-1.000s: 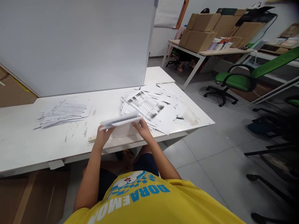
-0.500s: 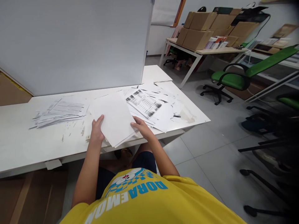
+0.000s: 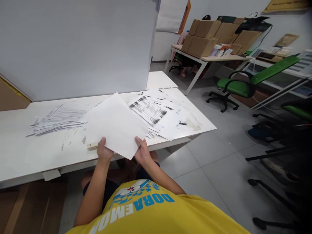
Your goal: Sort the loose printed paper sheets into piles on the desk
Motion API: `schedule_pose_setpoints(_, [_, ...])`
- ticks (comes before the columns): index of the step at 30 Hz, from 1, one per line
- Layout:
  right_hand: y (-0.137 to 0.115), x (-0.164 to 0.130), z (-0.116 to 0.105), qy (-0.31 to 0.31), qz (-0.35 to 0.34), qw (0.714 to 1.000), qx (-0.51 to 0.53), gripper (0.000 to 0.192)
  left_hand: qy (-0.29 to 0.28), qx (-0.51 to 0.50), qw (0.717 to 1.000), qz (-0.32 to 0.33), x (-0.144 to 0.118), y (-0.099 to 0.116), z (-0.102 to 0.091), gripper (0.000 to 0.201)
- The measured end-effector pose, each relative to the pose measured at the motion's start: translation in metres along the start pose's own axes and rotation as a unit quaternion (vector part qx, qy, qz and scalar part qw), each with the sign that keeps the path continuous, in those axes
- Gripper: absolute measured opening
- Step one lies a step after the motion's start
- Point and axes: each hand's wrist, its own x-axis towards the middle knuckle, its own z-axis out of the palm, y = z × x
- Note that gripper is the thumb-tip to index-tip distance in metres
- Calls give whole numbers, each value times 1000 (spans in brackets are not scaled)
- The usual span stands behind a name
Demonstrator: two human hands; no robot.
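Hands: two, both mine, at lower centre of the frame.
Paper groups: three. One blank-faced sheaf of white sheets (image 3: 115,125) in my hands, one flat pile of printed pages (image 3: 58,118) at left centre, one loose spread of printed pages (image 3: 156,112) at centre right, all on or over the white table (image 3: 24,152).
Left hand (image 3: 104,151): closed on the sheaf's near left edge, thumb on top, the other fingers hidden beneath.
Right hand (image 3: 142,152): closed on the sheaf's near right corner, thumb on top.
Sheaf position: fanned up and away from my fingers, over the table's near edge, its far corner reaching the spread.
Small tan object (image 3: 92,146): on the table just left of my left hand; I cannot tell what it is.
Change: half a second ago my hands were farther up over the table; they have drawn back toward me, and the sheaf now looks larger in frame.
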Motion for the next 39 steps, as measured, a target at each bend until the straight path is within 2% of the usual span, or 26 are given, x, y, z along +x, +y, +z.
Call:
schedule_pose_setpoints(3, [-1, 3, -7, -3, 61, 998, -12, 48, -59, 29, 992, 110, -2, 18, -11, 72])
schedule_pose_setpoints(6, [5, 1, -8, -35, 124, 992, -9, 52, -51, -1, 975, 216, 6, 33, -18, 69])
schedule_pose_setpoints(10, [14, -1, -4, -42, 165, 985, 9, 53, -35, 38, 968, 244, 17, 36, -26, 68])
schedule_pose_setpoints(12, [14, 0, -3, -32, 165, 986, 16, 51, -8, 67, 963, 260, 18, 33, -30, 61])
schedule_pose_setpoints(14, [10, 2, -5, -19, 155, 988, 17, 50, 18, 99, 957, 273, 18, 31, -32, 63])
schedule_pose_setpoints(18, [5, 6, -12, -18, 129, 991, 5, 46, 3, 100, 966, 239, 19, 32, -30, 82])
schedule_pose_setpoints(20, [5, 8, -14, -23, 122, 992, 0, 45, 10, 99, 971, 218, 22, 32, -28, 75])
schedule_pose_setpoints(23, [6, 11, -14, -24, 114, 993, -3, 43, 64, 128, 970, 198, 28, 26, -27, 52])
schedule_pose_setpoints(26, [6, 15, -13, -25, 104, 994, -3, 42, 104, 104, 976, 162, 31, 17, -29, 36])
schedule_pose_setpoints(32, [7, 17, -14, -59, 149, 987, -12, 46, 86, 82, 986, 120, 27, 2, -27, 36])
schedule_pose_setpoints(36, [8, 16, -17, -43, 102, 993, -31, 52, 106, 42, 988, 106, 23, -2, -25, 30])
schedule_pose_setpoints(39, [3, 20, -28, -32, 51, 994, -93, 52, 107, 63, 988, 91, 17, -2, -35, 27])
